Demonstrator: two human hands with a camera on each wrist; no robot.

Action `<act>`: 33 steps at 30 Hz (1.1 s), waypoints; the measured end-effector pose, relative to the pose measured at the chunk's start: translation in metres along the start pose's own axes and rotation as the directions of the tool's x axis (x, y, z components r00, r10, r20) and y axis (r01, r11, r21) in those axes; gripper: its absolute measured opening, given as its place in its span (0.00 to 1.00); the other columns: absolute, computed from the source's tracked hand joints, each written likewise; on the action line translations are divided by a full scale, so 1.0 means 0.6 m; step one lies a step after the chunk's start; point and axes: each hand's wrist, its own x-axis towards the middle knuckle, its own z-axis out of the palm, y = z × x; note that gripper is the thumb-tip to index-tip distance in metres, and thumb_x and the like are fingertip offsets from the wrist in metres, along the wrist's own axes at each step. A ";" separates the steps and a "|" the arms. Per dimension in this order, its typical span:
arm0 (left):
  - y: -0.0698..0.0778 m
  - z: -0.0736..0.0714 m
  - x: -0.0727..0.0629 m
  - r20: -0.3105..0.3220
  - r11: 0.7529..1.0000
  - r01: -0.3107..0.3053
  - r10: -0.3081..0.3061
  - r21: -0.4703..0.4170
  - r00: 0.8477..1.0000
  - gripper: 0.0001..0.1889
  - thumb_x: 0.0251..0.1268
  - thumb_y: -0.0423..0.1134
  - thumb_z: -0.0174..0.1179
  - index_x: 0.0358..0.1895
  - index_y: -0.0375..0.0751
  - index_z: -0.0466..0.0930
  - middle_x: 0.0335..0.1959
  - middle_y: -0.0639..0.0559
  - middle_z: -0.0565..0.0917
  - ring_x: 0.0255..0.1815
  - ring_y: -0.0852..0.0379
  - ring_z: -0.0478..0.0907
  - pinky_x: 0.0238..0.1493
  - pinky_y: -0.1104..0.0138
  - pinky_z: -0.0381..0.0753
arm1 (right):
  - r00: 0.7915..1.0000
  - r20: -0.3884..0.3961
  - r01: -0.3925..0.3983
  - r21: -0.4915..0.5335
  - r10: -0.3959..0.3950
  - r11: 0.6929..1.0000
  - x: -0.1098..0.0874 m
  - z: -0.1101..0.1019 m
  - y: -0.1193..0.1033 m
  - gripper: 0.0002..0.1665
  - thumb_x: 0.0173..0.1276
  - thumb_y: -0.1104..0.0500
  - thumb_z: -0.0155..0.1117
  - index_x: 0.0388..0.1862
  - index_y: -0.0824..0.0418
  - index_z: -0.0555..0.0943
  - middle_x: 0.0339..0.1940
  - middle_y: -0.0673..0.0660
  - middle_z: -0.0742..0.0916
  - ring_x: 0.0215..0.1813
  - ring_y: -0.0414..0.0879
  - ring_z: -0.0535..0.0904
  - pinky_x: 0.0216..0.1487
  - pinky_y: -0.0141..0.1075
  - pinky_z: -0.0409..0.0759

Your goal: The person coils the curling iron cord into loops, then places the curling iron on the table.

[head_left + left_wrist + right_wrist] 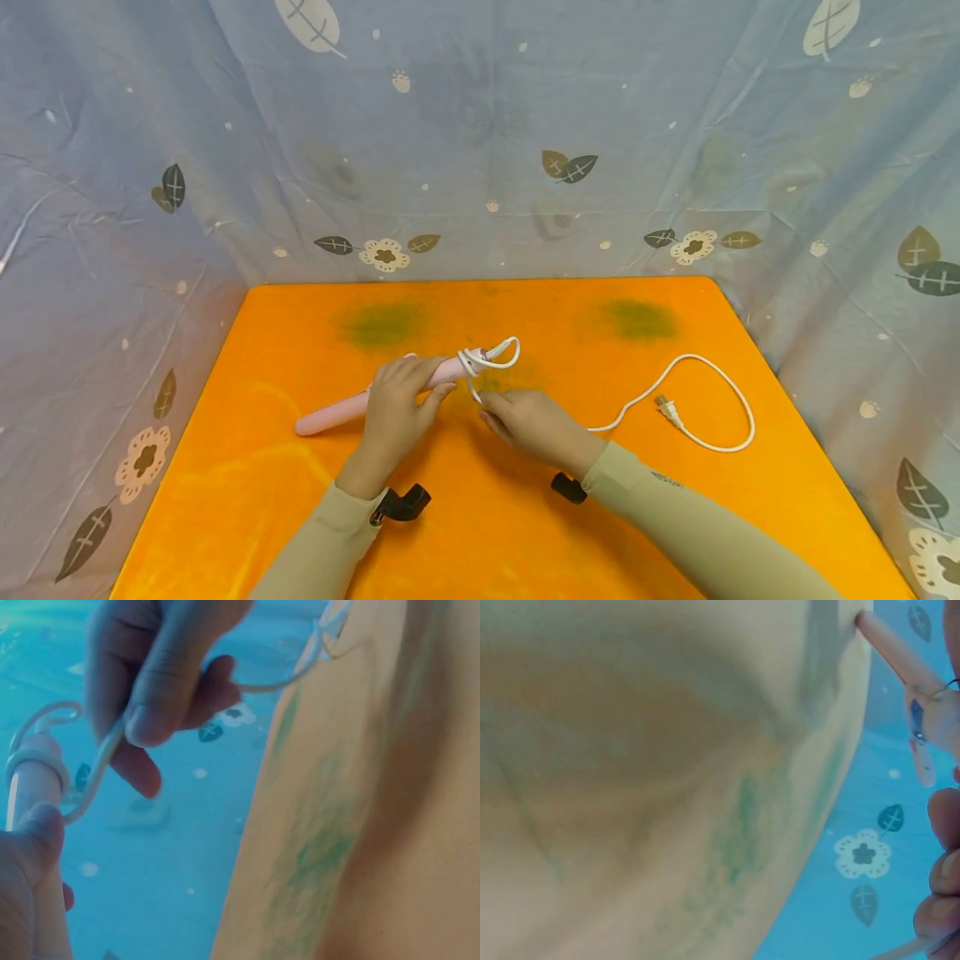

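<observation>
A pink curling iron (333, 415) slants above the table in the head view, its barrel pointing left and its cord end toward the middle. My left hand (396, 408) grips it around the handle. White cord (514, 354) loops out from that end and wraps around the handle, seen closer in the left wrist view as a coil (39, 757). Just right of the handle, my right hand (536, 423) pinches the cord between thumb and fingers. In the right wrist view, the iron's barrel (896, 646) and clip lever show at the upper right, with my right fingers (943, 915) below.
The rest of the cord curves over the right side of the orange table (480, 533) and ends in a two-pronged plug (667, 411). A patterned curtain (480, 125) encloses the back and sides. Black mounts (405, 503) sit at both wrists.
</observation>
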 end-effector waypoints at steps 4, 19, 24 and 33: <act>-0.004 0.007 0.000 0.004 1.000 0.002 -0.002 0.018 1.000 0.24 0.49 0.40 0.75 0.52 0.40 0.83 0.40 0.48 0.85 0.45 0.46 0.79 0.53 0.51 0.73 | 0.999 -0.037 0.030 -0.061 -0.032 0.998 0.000 -0.012 -0.002 0.07 0.64 0.62 0.67 0.39 0.61 0.78 0.22 0.48 0.78 0.22 0.38 0.69 0.22 0.30 0.71; -0.018 0.023 -0.019 0.164 0.988 0.025 -0.051 0.153 0.985 0.20 0.55 0.45 0.71 0.52 0.45 0.85 0.42 0.49 0.86 0.44 0.46 0.79 0.50 0.51 0.71 | 0.971 -0.065 0.215 -0.170 -0.229 0.962 0.024 -0.054 0.009 0.07 0.64 0.61 0.69 0.34 0.60 0.79 0.27 0.51 0.81 0.27 0.41 0.74 0.26 0.30 0.74; -0.011 0.026 -0.025 0.235 0.980 0.012 -0.058 0.196 0.970 0.19 0.59 0.48 0.68 0.53 0.46 0.84 0.43 0.50 0.86 0.46 0.46 0.79 0.51 0.52 0.71 | 0.969 -0.029 0.232 -0.214 -0.244 0.949 0.050 -0.073 0.012 0.09 0.62 0.58 0.72 0.31 0.60 0.80 0.26 0.51 0.80 0.26 0.42 0.74 0.26 0.29 0.74; -0.003 0.024 -0.030 0.249 0.982 -0.033 -0.014 0.185 0.968 0.20 0.59 0.48 0.68 0.54 0.47 0.83 0.43 0.50 0.85 0.45 0.47 0.79 0.50 0.53 0.73 | 0.981 0.013 0.191 -0.214 -0.193 0.958 0.080 -0.108 0.017 0.17 0.59 0.47 0.72 0.25 0.57 0.77 0.21 0.49 0.73 0.20 0.38 0.65 0.21 0.27 0.66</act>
